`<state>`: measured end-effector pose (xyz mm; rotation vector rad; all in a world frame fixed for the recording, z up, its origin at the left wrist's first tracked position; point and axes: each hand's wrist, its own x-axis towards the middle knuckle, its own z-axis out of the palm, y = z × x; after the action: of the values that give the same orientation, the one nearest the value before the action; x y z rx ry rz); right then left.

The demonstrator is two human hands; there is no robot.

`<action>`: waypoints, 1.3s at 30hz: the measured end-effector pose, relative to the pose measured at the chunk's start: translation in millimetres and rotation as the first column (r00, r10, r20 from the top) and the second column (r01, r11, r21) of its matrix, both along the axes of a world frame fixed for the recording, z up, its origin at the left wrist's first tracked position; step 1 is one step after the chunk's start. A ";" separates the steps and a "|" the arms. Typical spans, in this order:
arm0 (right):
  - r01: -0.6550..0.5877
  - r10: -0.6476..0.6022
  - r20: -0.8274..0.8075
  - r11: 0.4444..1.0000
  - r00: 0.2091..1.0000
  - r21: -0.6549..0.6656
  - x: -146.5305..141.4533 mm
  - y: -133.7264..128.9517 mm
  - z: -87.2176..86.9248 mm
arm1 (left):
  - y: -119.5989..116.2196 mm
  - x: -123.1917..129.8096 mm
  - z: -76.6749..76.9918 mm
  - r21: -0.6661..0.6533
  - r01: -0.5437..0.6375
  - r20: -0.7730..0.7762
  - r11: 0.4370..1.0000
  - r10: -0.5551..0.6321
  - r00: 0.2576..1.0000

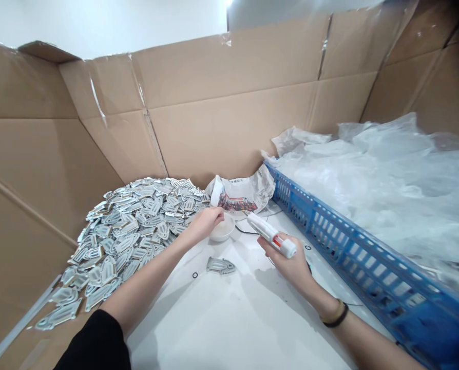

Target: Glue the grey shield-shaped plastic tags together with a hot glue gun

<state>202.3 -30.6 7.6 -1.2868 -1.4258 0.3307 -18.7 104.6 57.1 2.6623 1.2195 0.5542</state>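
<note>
My left hand (207,222) is over the left rim of a small white bowl (222,234), its fingers pinched together. Whatever may be between the fingertips is too small to make out. In my right hand (291,262) I grip a white gun-like hand tool (270,235) with a red part showing in its side. Its thin tip points up and left, close to the bowl. A single flat grey slotted piece (220,265), pointed at its right end, lies on the white table (229,318) below the bowl, apart from both hands.
Many similar grey pieces form a large heap (137,231) on the left. Crumpled printed paper (243,195) sits behind the bowl. A blue plastic crate (329,231) with clear plastic bags (383,180) borders the right. Cardboard walls (229,113) enclose the back and sides.
</note>
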 end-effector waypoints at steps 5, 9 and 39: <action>0.002 -0.002 -0.003 1.000 1.000 0.001 0.0 -0.7 2.3 | -11.8 -4.7 4.8 -0.102 -0.025 0.252 0.994 0.051 0.966; -0.017 0.017 -0.017 1.000 1.000 -0.001 -0.7 -1.4 3.2 | -35.4 -15.1 5.6 -0.295 -0.007 0.343 0.956 0.112 0.933; -0.008 0.007 -0.016 0.999 1.000 -0.039 0.3 -0.8 0.0 | -56.1 -34.5 -8.2 -0.387 0.369 0.021 0.845 -0.392 0.920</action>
<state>202.6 -31.4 7.6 -1.3081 -1.4168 0.3750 -53.2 48.6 49.0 2.4860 0.6813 0.1497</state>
